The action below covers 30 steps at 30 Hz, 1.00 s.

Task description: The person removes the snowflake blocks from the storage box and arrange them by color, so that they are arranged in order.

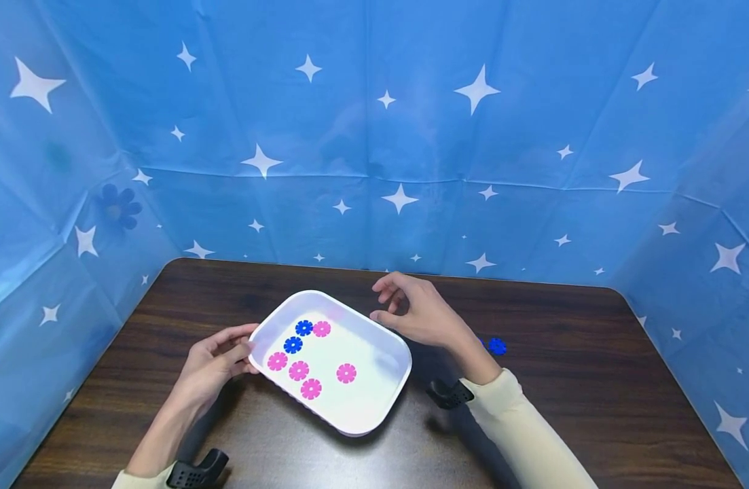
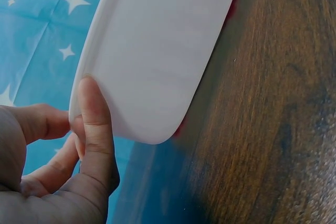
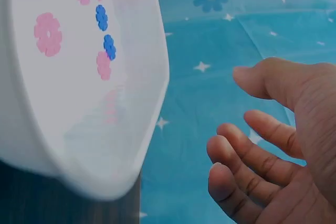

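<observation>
A white plastic tray (image 1: pixel 374 404) holds several pink flower-shaped discs (image 1: pixel 346 373) and two blue ones (image 1: pixel 293 345), most of them toward its left end. My left hand (image 1: pixel 212 367) pinches the tray's left rim; in the left wrist view the thumb (image 2: pixel 94 124) lies along the outside wall. Just beyond the tray's far right edge, my right hand (image 1: pixel 419 312) hovers with loosely bent fingers and nothing between them. The right wrist view shows that hand (image 3: pixel 278 150) apart from the tray wall (image 3: pixel 152 77). Whether the tray sits flat on the table cannot be told.
On the dark wooden table (image 1: pixel 594 380), a blue disc (image 1: pixel 498 346) lies right of my right wrist, with part of another blue piece beside it, mostly hidden by the arm. A blue curtain with white stars (image 1: pixel 374 136) encloses the back and sides.
</observation>
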Each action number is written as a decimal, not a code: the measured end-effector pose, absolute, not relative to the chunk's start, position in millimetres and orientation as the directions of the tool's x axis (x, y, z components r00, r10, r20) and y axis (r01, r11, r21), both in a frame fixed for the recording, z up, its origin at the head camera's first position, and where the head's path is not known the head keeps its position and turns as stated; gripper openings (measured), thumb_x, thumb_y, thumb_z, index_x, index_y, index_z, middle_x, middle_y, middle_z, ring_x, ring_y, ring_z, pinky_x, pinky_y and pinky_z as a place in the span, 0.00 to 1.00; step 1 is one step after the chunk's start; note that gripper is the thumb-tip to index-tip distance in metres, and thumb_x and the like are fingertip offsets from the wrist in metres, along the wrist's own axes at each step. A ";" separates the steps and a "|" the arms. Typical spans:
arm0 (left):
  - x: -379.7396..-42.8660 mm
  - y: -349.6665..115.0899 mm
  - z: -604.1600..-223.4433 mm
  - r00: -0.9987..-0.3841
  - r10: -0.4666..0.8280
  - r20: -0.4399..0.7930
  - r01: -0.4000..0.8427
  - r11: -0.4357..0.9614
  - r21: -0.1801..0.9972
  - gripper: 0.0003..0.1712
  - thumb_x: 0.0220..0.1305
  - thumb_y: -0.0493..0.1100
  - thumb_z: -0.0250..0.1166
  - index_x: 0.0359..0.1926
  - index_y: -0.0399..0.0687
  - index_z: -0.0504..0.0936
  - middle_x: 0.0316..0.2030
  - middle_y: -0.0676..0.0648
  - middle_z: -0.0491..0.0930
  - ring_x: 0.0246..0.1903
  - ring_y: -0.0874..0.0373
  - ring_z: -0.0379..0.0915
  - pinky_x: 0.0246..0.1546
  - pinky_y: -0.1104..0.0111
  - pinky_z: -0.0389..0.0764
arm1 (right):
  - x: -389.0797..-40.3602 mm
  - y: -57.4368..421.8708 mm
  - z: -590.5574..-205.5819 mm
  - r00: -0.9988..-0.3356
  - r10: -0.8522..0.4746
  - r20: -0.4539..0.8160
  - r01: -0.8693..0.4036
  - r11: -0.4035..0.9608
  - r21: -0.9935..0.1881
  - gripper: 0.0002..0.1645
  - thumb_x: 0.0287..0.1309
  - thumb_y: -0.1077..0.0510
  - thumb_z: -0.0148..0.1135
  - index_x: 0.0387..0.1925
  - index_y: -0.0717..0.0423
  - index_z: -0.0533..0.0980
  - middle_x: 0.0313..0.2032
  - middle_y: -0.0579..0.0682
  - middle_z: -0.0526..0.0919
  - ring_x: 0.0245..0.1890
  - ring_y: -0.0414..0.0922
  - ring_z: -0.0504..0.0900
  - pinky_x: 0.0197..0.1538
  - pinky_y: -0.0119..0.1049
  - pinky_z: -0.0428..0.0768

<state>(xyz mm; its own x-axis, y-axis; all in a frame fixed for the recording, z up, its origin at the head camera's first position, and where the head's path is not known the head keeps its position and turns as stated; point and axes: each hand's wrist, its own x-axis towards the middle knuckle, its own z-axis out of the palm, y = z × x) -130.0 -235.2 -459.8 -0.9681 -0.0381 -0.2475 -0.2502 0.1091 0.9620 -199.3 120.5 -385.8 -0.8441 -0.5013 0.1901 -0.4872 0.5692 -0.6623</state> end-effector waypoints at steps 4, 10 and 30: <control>-130.6 -234.4 -459.8 -0.967 -0.042 -0.252 -0.255 0.110 0.961 0.27 0.75 0.39 0.60 0.71 0.40 0.70 0.51 0.44 0.73 0.42 0.57 0.81 0.44 0.70 0.89 | -205.1 104.7 -387.4 -0.826 -0.533 0.181 -0.498 0.541 -0.678 0.26 0.59 0.54 0.74 0.57 0.52 0.77 0.42 0.48 0.83 0.37 0.41 0.81 0.37 0.31 0.81; -131.5 -234.3 -461.0 -0.965 -0.046 -0.260 -0.263 0.113 0.958 0.27 0.75 0.38 0.60 0.71 0.40 0.70 0.51 0.44 0.73 0.41 0.57 0.80 0.43 0.70 0.89 | -212.2 82.2 -390.6 -0.805 -0.573 0.155 -0.497 0.509 -0.703 0.29 0.59 0.55 0.74 0.61 0.53 0.74 0.45 0.52 0.82 0.37 0.42 0.81 0.39 0.30 0.82; -130.6 -233.5 -459.9 -0.972 -0.038 -0.230 -0.233 0.110 0.966 0.26 0.75 0.37 0.59 0.71 0.37 0.70 0.48 0.45 0.75 0.41 0.57 0.81 0.43 0.69 0.89 | -226.5 14.2 -423.4 -0.710 -0.701 -0.070 -0.460 0.537 -0.707 0.39 0.58 0.51 0.75 0.68 0.50 0.68 0.50 0.52 0.84 0.36 0.36 0.81 0.38 0.25 0.81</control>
